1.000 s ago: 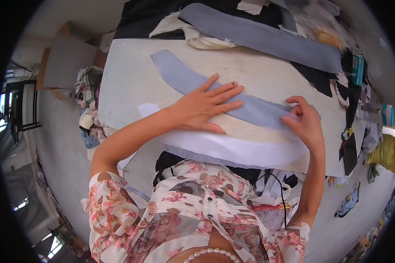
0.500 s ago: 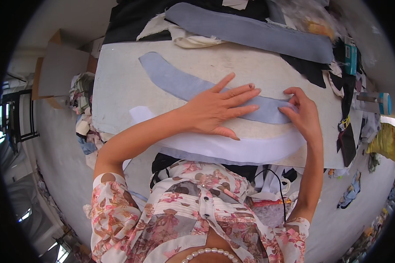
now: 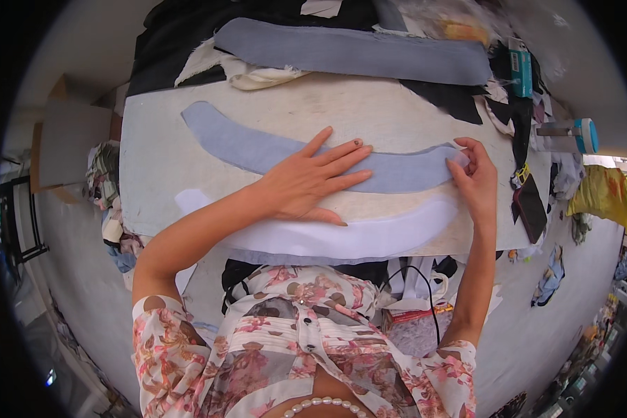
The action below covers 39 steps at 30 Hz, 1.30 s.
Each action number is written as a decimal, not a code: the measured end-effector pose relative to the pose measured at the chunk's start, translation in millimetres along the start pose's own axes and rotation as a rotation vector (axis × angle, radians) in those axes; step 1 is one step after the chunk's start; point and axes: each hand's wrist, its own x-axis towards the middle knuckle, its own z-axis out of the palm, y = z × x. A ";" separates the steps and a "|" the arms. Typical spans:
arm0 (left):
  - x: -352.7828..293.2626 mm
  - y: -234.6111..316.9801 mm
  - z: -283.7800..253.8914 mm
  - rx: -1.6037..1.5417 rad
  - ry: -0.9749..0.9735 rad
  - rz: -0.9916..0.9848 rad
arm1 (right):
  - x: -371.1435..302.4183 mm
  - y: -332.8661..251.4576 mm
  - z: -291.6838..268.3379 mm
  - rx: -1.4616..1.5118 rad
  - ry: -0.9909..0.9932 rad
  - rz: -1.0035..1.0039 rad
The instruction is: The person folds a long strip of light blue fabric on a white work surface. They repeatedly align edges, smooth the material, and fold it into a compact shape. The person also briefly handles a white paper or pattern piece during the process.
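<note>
A curved light-blue fabric strip (image 3: 240,143) lies across the worktable. My left hand (image 3: 306,182) rests flat on its middle, fingers spread. At the strip's right end, my right hand (image 3: 475,174) pinches the edge between thumb and fingers. A small whitish patch shows beside those fingertips; I cannot tell whether it is the strip's underside or a separate layer. Nearer to me lies a curved white strip (image 3: 369,233), with a blue-grey fabric edge showing beneath it. My left thumb reaches over the white strip's upper edge.
Across the far side lies a wider stack of blue-grey fabric strips (image 3: 355,52) on black cloth (image 3: 164,49) and cream scraps (image 3: 258,75). A teal box (image 3: 520,72) and a dark flat object (image 3: 531,212) lie at the right. Cloth scraps (image 3: 104,177) pile beyond the table's left edge.
The view has shifted, moving the table leftward in the picture. My right fingers now have the strip's end slightly raised, with a whitish patch showing there. My left hand stays flat on the strip.
</note>
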 end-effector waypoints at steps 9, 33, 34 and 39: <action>-1.6 0.6 1.4 -0.023 0.027 0.003 | -5.8 3.3 10.9 -0.196 0.196 -0.119; 11.8 16.4 19.8 -0.109 0.234 0.031 | 41.9 -18.9 1.5 -0.066 0.088 -0.123; 13.8 16.1 20.4 -0.121 0.261 0.049 | 49.1 -26.8 6.1 -0.038 0.151 -0.237; 1.8 16.6 0.1 -0.208 0.470 0.082 | 88.2 -143.2 93.4 0.007 -0.138 -0.541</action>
